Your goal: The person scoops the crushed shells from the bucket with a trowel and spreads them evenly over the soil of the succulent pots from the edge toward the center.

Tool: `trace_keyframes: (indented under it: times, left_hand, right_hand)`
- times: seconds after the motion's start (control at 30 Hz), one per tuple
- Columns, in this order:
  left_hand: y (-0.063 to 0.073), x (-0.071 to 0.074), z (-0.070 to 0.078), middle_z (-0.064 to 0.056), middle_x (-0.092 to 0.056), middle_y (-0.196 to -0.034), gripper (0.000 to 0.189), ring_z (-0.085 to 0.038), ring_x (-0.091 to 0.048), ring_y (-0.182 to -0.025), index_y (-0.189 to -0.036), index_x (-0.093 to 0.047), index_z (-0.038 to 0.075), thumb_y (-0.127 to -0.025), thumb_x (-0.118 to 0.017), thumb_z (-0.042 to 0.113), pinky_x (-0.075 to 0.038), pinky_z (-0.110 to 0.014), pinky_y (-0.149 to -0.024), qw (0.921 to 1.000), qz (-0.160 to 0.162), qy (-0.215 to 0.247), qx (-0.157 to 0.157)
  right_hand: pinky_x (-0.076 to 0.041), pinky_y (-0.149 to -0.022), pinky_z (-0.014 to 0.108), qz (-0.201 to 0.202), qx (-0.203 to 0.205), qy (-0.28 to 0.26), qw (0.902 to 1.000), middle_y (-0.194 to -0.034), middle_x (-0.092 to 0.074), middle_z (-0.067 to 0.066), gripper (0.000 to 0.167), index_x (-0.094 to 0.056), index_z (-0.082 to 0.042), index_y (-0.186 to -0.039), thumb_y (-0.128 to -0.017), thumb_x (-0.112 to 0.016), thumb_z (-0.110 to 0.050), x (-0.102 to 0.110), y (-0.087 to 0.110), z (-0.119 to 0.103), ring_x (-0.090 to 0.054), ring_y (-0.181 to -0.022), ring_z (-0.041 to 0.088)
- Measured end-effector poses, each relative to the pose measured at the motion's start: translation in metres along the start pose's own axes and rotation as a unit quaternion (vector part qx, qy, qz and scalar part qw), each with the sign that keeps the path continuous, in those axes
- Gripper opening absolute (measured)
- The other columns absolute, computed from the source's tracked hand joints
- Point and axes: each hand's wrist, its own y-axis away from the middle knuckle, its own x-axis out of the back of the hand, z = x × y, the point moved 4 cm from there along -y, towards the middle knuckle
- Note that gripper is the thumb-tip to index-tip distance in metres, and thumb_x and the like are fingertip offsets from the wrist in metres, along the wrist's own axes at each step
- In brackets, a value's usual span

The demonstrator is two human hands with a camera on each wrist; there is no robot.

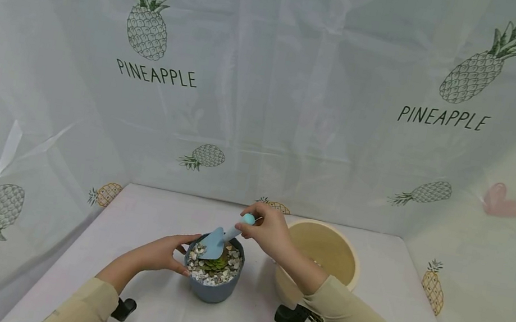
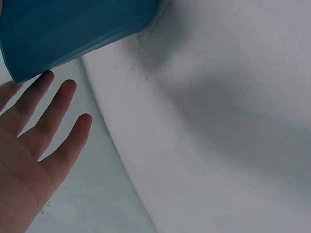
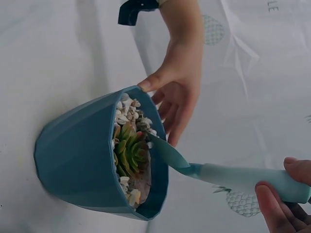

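A blue flowerpot (image 1: 211,292) stands on the table, holding a green succulent (image 3: 131,153) ringed by white and brown pebbles (image 3: 127,110). My left hand (image 1: 160,254) steadies its left side, thumb and forefinger at the rim. In the left wrist view, the other fingers (image 2: 56,109) are spread, with a fingertip by the pot's wall. My right hand (image 1: 269,232) grips the pale blue handle of a small trowel (image 1: 213,244) from above. The trowel's blade slants down into the pot, its tip among the pebbles beside the succulent.
Right of the pot sits a large cream tub (image 1: 357,257), partly hidden behind my right forearm; a few pebbles show inside. The white-covered table (image 1: 145,313) backs onto a hanging curtain (image 1: 268,100) printed with pineapples, with more curtain along both sides.
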Motion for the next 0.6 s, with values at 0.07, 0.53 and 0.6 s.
trace_keyframes:
  times: [0.07, 0.53, 0.6]
  left_hand:
    - [0.0, 0.0, 0.0, -0.022, -0.04, -0.147, 0.096, -0.041, -0.051, -0.119, -0.151, -0.033, 0.004, -0.075, -0.086, 0.028, -0.041, -0.061, -0.095, 1.0, 0.0, 0.0, 0.001]
    - [0.001, 0.0, -0.001, -0.02, -0.041, -0.147, 0.098, -0.04, -0.051, -0.12, -0.152, -0.032, 0.006, -0.075, -0.086, 0.031, -0.043, -0.059, -0.094, 0.9999, 0.002, 0.005, 0.011]
    - [0.001, -0.001, -0.002, -0.02, -0.041, -0.147, 0.098, -0.04, -0.051, -0.119, -0.152, -0.032, 0.005, -0.075, -0.086, 0.031, -0.044, -0.059, -0.093, 0.9999, 0.002, 0.006, 0.01]
  right_hand:
    - [-0.056, -0.061, 0.032, -0.004, 0.002, 0.004, 1.0, -0.086, -0.066, 0.004, 0.02, -0.068, -0.004, -0.102, -0.085, -0.077, -0.008, 0.0, 0.001, -0.002, -0.067, -0.069, 0.015]
    - [-0.053, -0.06, 0.029, -0.02, 0.034, 0.051, 0.9979, -0.09, -0.063, 0.001, 0.019, -0.069, -0.01, -0.101, -0.085, -0.077, -0.009, 0.003, 0.005, -0.013, -0.065, -0.07, 0.014]
    - [-0.053, -0.06, 0.028, -0.02, 0.038, 0.055, 0.9976, -0.091, -0.064, 0.002, 0.018, -0.069, -0.009, -0.101, -0.084, -0.077, -0.008, 0.004, 0.006, -0.014, -0.064, -0.07, 0.014]
